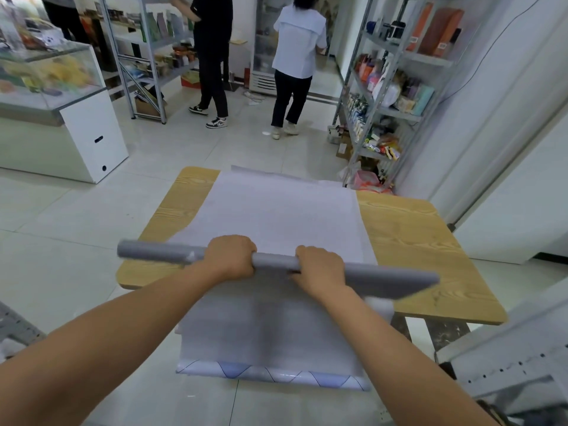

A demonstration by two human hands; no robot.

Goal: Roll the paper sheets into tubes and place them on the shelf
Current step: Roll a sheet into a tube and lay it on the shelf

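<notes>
Tube (273, 261) lies 9 to 3 o'clock, right end tipped toward 4, over the flat paper sheet (276, 210) on the table (415, 241). My left hand (229, 256) and right hand (321, 269) both curl fingers round its middle, so neither's nearer. Shelf (396, 87) is at 1 o'clock, so I'd guess the right end leads.

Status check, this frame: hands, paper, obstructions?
Left hand and right hand both grip the rolled grey tube. Flat sheets lie beneath on the wooden table, overhanging its near edge. No obstruction seen.

Both hands (232, 256) (319, 269) grip a rolled paper tube (273, 261) above the table (408, 241).
</notes>
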